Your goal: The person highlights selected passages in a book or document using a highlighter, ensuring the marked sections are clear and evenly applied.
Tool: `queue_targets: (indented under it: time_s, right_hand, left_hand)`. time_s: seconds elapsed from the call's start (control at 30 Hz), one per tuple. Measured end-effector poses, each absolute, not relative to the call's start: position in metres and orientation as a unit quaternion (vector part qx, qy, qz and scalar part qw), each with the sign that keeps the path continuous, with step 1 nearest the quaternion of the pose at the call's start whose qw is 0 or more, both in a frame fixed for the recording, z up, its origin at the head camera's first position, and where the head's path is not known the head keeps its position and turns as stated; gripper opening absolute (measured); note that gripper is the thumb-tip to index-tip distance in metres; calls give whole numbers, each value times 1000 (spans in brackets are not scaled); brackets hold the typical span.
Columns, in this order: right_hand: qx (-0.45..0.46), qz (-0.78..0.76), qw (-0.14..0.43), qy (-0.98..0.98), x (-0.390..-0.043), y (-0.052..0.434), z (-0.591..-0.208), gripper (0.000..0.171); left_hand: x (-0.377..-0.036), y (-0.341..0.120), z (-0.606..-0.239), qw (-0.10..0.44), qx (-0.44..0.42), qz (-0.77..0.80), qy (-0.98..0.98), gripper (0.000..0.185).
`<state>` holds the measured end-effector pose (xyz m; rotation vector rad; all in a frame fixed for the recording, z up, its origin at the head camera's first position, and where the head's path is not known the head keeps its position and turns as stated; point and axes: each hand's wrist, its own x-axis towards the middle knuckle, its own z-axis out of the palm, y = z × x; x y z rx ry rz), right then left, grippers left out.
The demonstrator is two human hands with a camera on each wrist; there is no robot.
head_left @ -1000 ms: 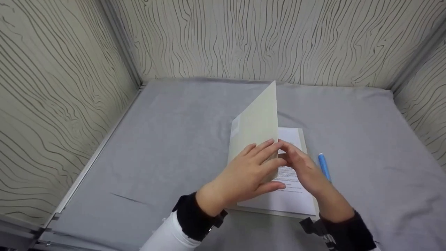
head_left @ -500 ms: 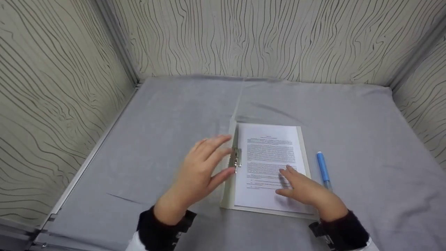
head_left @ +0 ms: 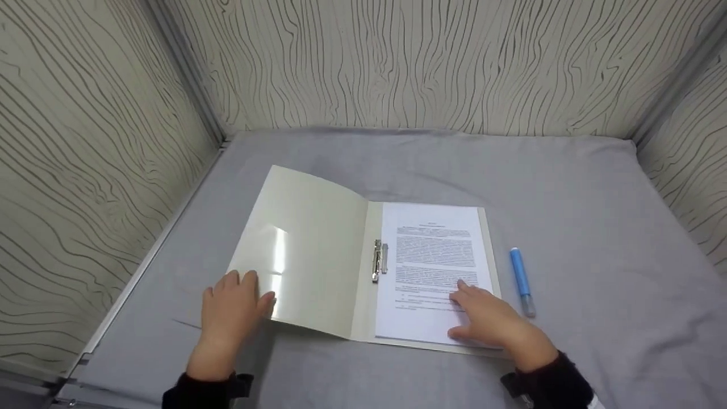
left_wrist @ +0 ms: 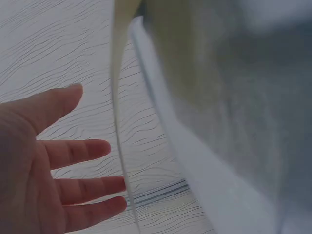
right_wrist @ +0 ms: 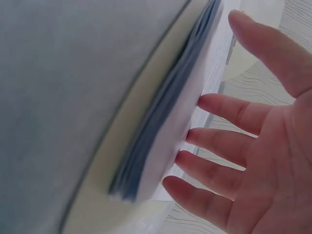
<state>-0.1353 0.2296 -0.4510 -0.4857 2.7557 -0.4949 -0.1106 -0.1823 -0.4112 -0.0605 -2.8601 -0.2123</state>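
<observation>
Cream glossy card folder (head_left: 306, 255) lies open: thin, light, flexible, likely slick. Left hand (head_left: 230, 309) flat, fingers straight, pressing cover's near-left edge; right hand (head_left: 483, 318) flat on printed white sheets (head_left: 434, 255). Best grip: cover edge.

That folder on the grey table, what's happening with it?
A person has the folder lying open on the grey table. The left hand rests open at the edge of the cover; the right hand lies flat on the printed pages clipped inside. A blue pen lies beside the folder on the right, untouched.
</observation>
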Motion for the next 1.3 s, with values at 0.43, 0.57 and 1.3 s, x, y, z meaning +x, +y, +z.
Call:
queue_targets:
  time_s: [0.43, 0.57, 1.3]
  right_hand:
    - [-172, -155, 146, 962, -134, 224, -455, 73]
    - [-170, -157, 145, 962, -133, 222, -455, 73]
    - [-165, -184, 165, 955, -132, 225, -448, 73]
  left_hand:
    - [-124, -185, -459, -62, 20, -109, -992, 55]
    - [-127, -183, -458, -48, -25, -128, -990, 57]
    - [-142, -169, -457, -45, -96, -75, -991, 45]
